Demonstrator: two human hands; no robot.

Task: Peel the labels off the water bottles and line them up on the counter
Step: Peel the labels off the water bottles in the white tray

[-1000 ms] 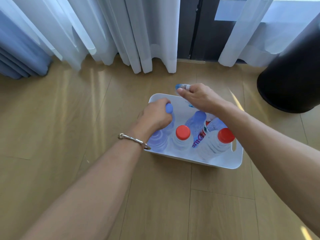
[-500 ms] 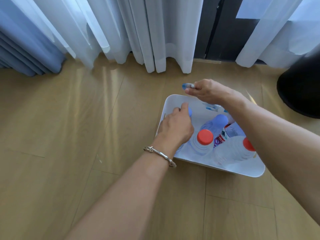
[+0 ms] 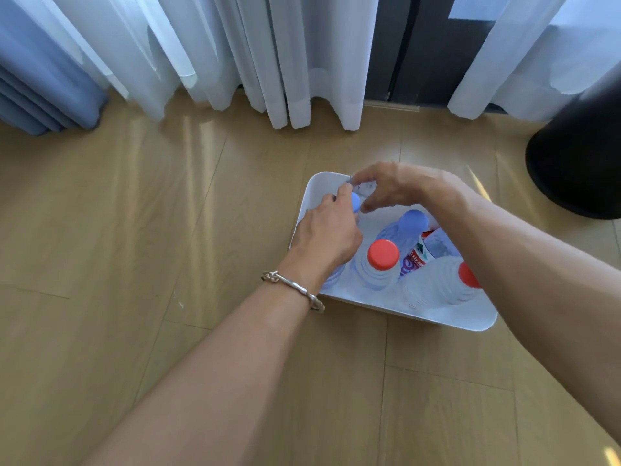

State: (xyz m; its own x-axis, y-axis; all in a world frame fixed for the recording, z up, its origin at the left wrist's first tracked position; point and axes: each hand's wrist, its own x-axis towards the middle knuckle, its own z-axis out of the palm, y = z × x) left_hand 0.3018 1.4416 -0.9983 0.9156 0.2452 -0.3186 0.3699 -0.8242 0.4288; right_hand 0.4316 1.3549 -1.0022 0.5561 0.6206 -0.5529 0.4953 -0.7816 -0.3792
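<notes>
Capped water bottles (image 3: pixel 379 267) in white bin (image 3: pixel 470 322)

Wood floor (image 3: pixel 134 230) w/ white tub (image 3: pixel 470 317) & black bin (image 3: pixel 578 156).

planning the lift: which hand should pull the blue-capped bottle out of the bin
Probably left: the left hand grips the blue-capped bottle, while the right hand pinches a label scrap.

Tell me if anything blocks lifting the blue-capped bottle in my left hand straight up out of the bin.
Yes: the right hand arches over the blue-capped bottle that the left hand grips in the white bin. A red-capped bottle stands close beside it; nothing else visible.
</notes>
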